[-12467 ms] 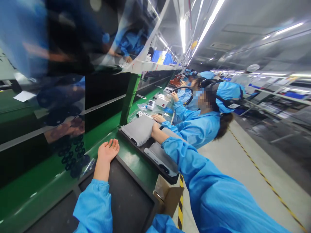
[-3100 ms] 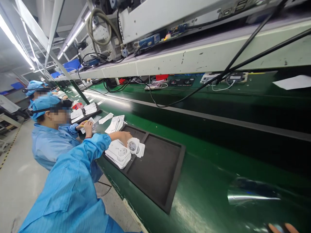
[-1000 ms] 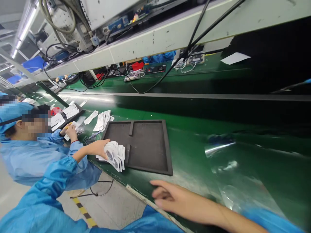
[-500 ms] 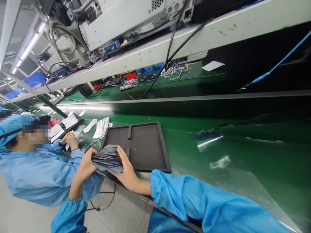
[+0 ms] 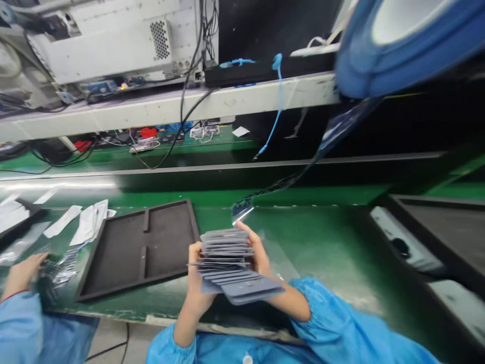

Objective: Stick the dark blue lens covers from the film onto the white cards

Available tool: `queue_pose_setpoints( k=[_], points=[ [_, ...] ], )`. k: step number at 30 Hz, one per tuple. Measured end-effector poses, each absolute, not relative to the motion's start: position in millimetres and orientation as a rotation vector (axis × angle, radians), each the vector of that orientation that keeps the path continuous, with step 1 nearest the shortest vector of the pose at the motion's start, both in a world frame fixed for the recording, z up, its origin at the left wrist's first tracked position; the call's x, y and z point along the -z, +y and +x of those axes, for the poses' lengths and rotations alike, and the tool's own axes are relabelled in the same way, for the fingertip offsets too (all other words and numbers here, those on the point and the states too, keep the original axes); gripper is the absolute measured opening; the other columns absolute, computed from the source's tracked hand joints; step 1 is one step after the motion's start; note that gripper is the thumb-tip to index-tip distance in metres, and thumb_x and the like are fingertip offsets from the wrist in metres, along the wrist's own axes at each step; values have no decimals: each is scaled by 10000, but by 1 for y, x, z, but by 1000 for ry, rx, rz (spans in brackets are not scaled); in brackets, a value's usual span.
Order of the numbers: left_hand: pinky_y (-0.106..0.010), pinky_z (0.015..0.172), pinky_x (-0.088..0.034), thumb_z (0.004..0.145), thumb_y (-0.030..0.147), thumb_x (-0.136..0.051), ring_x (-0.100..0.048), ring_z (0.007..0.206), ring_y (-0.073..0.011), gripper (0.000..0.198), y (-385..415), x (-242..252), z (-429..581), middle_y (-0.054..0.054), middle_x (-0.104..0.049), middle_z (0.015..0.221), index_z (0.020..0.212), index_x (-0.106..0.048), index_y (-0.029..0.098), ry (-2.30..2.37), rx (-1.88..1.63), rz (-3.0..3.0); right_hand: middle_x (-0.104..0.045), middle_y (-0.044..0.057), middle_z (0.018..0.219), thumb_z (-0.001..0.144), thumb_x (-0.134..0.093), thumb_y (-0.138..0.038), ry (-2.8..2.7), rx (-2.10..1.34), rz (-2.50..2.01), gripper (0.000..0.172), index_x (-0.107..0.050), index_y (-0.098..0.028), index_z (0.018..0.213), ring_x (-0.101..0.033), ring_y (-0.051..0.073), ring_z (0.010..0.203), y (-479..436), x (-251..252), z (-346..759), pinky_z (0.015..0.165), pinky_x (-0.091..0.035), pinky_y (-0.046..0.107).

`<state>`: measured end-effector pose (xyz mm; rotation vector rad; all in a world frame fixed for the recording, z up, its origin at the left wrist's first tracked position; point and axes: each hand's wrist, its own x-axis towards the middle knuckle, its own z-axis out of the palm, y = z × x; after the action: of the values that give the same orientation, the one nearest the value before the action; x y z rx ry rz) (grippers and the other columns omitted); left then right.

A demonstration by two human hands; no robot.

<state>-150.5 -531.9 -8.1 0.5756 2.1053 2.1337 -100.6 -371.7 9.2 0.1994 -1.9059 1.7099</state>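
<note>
Left hand [image 5: 195,278] and right hand [image 5: 257,253] around a fanned stack of grey cards [image 5: 227,258], fingers [image 5: 246,231] pinching its edges

No legible text or labels.

The stack of sheets [image 5: 227,263] in the lower middle of the frame looks like smooth, matt grey card or stiff paper, and the tray [image 5: 166,237] to its left has a dark, matt, slightly rough foam-like lining. Beneath them the green bench [image 5: 322,227] has a glossy, smooth top with bright reflections, and the blue sleeve [image 5: 333,318] at the bottom is soft, faintly sheened cloth. At the upper left, the equipment casing [image 5: 106,50] looks like pale painted metal with a perforated vent, and the pale shelf [image 5: 170,108] below it has a scuffed, painted finish.
</note>
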Motion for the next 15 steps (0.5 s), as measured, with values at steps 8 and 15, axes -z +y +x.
queue_pose_setpoints(
  k=[8,15],
  points=[
    [-463,1079,-494,725,316,-902,-621,1227,-282,915,-477,30,-134,-127,-574,1389,1489,-410,217,1953,-1994,678,-521,181,1443,580,-856,-763,-1985,-1689,95,1307,-247,-236,1610,-596,379,1267,-316,62,-91,1099,-479,558],
    [-492,1175,-410,598,400,-984,-408,1475,-363,1470,-469,37,-111,-189,-277,1651,1642,45,303,1948,-1981,613,-357,252,1553,599,-726,-898,-1999,-1804,253,1446,-6,-191,1635,-473,412,1412,-305,62,-90,1168,-406,555]
  ],
)
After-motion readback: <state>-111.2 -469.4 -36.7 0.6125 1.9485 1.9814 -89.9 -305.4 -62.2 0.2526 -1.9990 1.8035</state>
